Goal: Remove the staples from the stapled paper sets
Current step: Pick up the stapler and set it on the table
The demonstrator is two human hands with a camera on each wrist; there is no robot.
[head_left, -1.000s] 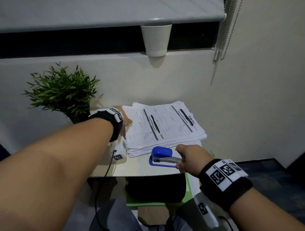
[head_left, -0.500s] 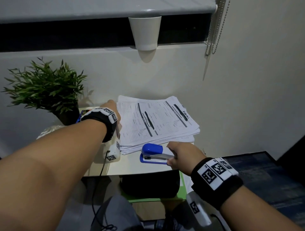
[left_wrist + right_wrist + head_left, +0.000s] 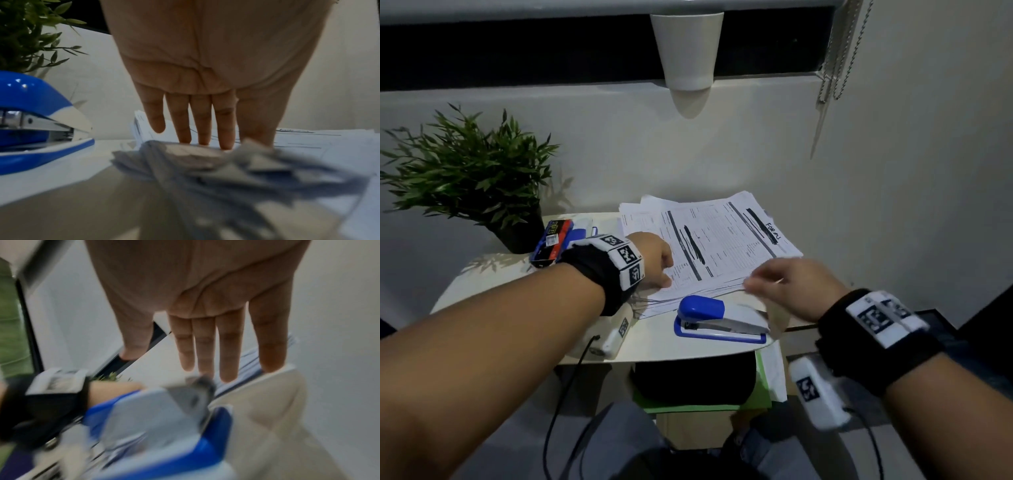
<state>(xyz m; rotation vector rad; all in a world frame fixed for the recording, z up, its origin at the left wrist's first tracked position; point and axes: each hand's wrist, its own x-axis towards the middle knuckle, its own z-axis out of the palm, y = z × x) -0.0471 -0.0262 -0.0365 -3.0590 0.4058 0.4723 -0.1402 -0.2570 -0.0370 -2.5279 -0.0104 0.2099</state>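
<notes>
A thick stack of stapled paper sets (image 3: pixel 726 240) lies on the small white table (image 3: pixel 517 284). My left hand (image 3: pixel 658 264) rests on the stack's near left corner. In the left wrist view its straight fingers (image 3: pixel 203 129) press down on the top sheets (image 3: pixel 320 152). My right hand (image 3: pixel 761 281) hovers, blurred, over the stack's near edge with fingers straight and holds nothing; the right wrist view shows its fingers (image 3: pixel 227 353) spread straight above the stapler (image 3: pixel 156 426). The blue and white stapler (image 3: pixel 717 320) lies free on the table just in front of the stack.
A potted plant (image 3: pixel 469 178) stands at the table's back left, with a staple box (image 3: pixel 551 238) beside it. A white cup (image 3: pixel 687 48) hangs on the ledge above. Blind cords (image 3: pixel 837 51) hang at the right. Under the table sit a black object (image 3: pixel 691 380) and green folder (image 3: pixel 763 383).
My right hand let go of the stapler and rose toward the stack's near edge. My left hand shifted right onto the stack's corner. The stapler stays on the table.
</notes>
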